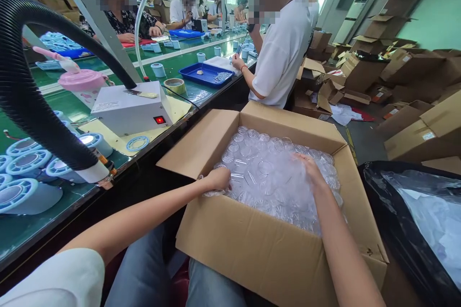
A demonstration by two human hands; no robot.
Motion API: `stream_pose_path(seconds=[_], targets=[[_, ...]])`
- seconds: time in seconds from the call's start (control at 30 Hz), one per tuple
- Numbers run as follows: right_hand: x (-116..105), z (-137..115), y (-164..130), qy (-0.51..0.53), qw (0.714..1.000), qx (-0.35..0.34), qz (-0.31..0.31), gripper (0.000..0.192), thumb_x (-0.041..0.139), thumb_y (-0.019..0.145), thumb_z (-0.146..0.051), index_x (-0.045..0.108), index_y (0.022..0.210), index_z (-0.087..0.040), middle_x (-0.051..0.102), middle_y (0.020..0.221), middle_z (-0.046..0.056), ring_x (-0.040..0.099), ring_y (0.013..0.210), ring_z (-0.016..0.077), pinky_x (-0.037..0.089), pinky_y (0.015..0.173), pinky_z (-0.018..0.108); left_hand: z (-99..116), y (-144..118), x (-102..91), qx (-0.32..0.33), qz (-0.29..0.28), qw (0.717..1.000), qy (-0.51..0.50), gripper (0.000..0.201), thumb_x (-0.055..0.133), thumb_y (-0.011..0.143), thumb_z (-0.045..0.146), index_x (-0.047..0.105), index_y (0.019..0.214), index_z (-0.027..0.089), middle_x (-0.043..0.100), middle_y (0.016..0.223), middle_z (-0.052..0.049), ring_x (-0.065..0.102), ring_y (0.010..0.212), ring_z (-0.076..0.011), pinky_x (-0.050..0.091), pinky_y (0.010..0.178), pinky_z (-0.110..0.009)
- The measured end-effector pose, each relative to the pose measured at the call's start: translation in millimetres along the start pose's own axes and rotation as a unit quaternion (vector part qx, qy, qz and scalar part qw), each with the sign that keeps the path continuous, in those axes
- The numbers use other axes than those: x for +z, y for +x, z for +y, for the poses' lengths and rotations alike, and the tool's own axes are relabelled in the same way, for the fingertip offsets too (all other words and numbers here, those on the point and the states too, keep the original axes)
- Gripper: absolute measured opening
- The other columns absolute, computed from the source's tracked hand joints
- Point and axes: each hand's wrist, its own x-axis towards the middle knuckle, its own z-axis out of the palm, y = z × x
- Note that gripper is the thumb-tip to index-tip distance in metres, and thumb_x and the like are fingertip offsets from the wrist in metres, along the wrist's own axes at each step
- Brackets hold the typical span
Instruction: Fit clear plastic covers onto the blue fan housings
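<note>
An open cardboard box [252, 230] rests at my lap, filled with clear round plastic pieces [234, 146]. Over the middle of them lies a hazy translucent plastic sheet [288, 172], blurred in part. My right hand [309, 167] reaches in from the right, its fingers closed on the sheet's edge. At the box's left side is my left hand [219, 179], with curled fingers among the clear pieces. Whatever it grips is hidden.
On the green bench [187, 60] to the left stand a white device [131, 108], a black hose [21, 67], light-blue round parts [29, 163] and a blue tray [206, 76]. A person in white [284, 53] stands ahead. A black-lined bin [392, 211] is at right.
</note>
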Motion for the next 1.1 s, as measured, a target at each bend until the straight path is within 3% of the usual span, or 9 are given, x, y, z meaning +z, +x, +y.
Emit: stream_pose_path(seconds=[0.17, 0.3, 0.43, 0.5, 0.57, 0.7, 0.77, 0.97, 1.1], targets=[[26, -2, -16, -0.149, 0.978, 0.043, -0.137, 0.020, 0.059, 0.090, -0.033, 0.062, 0.091, -0.013, 0.064, 0.087, 0.002, 0.062, 0.074, 0.0139, 0.053, 0.068, 0.031, 6, -12, -10.3, 0.010, 0.050, 0.999, 0.005, 0.027, 0.054, 0.091, 0.036, 0.061, 0.102, 0.012, 0.063, 0.101, -0.006, 0.062, 0.091, -0.0179, 0.052, 0.081, -0.037], [50, -5, -21, -0.240, 0.955, 0.041, -0.172, 0.021, 0.059, 0.090, -0.032, 0.062, 0.103, -0.015, 0.064, 0.105, 0.006, 0.062, 0.092, 0.0185, 0.052, 0.083, 0.039, 6, -13, -10.9, 0.038, 0.084, 0.996, 0.001, 0.028, 0.052, 0.091, 0.036, 0.060, 0.101, 0.012, 0.063, 0.097, -0.006, 0.061, 0.088, -0.0177, 0.051, 0.080, -0.037], [52, -12, -18, -0.270, 0.947, 0.020, -0.171, 0.019, 0.060, 0.089, -0.033, 0.064, 0.096, -0.016, 0.066, 0.098, 0.004, 0.063, 0.089, 0.0179, 0.051, 0.082, 0.038, 7, -11, -6.6, 0.115, 0.086, 0.990, 0.006, 0.041, 0.065, 0.081, 0.028, 0.053, 0.117, 0.014, 0.056, 0.118, -0.011, 0.058, 0.099, -0.0209, 0.048, 0.084, -0.037], [46, -16, -16, -0.268, 0.954, 0.009, -0.138, 0.018, 0.060, 0.089, -0.033, 0.065, 0.091, -0.015, 0.066, 0.095, 0.004, 0.063, 0.087, 0.0174, 0.051, 0.082, 0.038, 8, -10, -5.8, 0.171, 0.052, 0.984, 0.016, 0.044, 0.070, 0.076, 0.026, 0.055, 0.117, 0.016, 0.056, 0.120, -0.010, 0.058, 0.099, -0.0205, 0.048, 0.085, -0.036], [36, -20, -16, -0.253, 0.964, -0.010, -0.082, 0.017, 0.060, 0.089, -0.032, 0.065, 0.091, -0.016, 0.066, 0.101, 0.005, 0.061, 0.092, 0.0182, 0.050, 0.084, 0.039, 11, -8, -6.0, 0.215, 0.008, 0.976, 0.035, 0.033, 0.067, 0.081, 0.029, 0.059, 0.110, 0.016, 0.060, 0.112, -0.007, 0.059, 0.097, -0.0194, 0.048, 0.086, -0.038], [15, -26, -17, -0.202, 0.976, -0.063, 0.043, 0.017, 0.060, 0.085, -0.030, 0.069, 0.089, -0.016, 0.056, 0.126, 0.010, 0.057, 0.105, 0.0222, 0.045, 0.089, 0.039, 15, -4, -6.5, 0.245, -0.041, 0.965, 0.082, 0.024, 0.055, 0.090, 0.031, 0.060, 0.107, 0.014, 0.061, 0.109, -0.008, 0.059, 0.099, -0.0195, 0.049, 0.088, -0.042], [8, -29, -18, -0.173, 0.977, -0.092, 0.085, 0.020, 0.058, 0.085, -0.032, 0.071, 0.086, -0.017, 0.055, 0.128, 0.011, 0.057, 0.106, 0.0237, 0.044, 0.089, 0.036, 16, -3, -6.6, 0.255, -0.056, 0.960, 0.097, 0.025, 0.055, 0.090, 0.030, 0.060, 0.108, 0.014, 0.061, 0.111, -0.008, 0.059, 0.100, -0.0198, 0.049, 0.089, -0.042], [8, -25, -20, -0.135, 0.974, -0.103, 0.152, 0.024, 0.057, 0.087, -0.038, 0.065, 0.083, -0.016, 0.067, 0.081, 0.003, 0.062, 0.077, 0.0171, 0.047, 0.077, 0.034, 21, -6, -6.1, 0.260, -0.065, 0.958, 0.101, 0.030, 0.055, 0.090, 0.031, 0.056, 0.116, 0.015, 0.062, 0.105, -0.007, 0.060, 0.093, -0.0195, 0.050, 0.085, -0.041], [0, -19, -17, -0.118, 0.960, -0.086, 0.238, 0.031, 0.054, 0.087, -0.046, 0.062, 0.079, -0.016, 0.064, 0.073, 0.002, 0.059, 0.070, 0.0165, 0.045, 0.072, 0.033, 23, -5, -4.0, 0.252, -0.062, 0.963, 0.076, 0.029, 0.057, 0.088, 0.029, 0.056, 0.113, 0.015, 0.062, 0.097, -0.006, 0.060, 0.084, -0.0171, 0.049, 0.079, -0.037]])
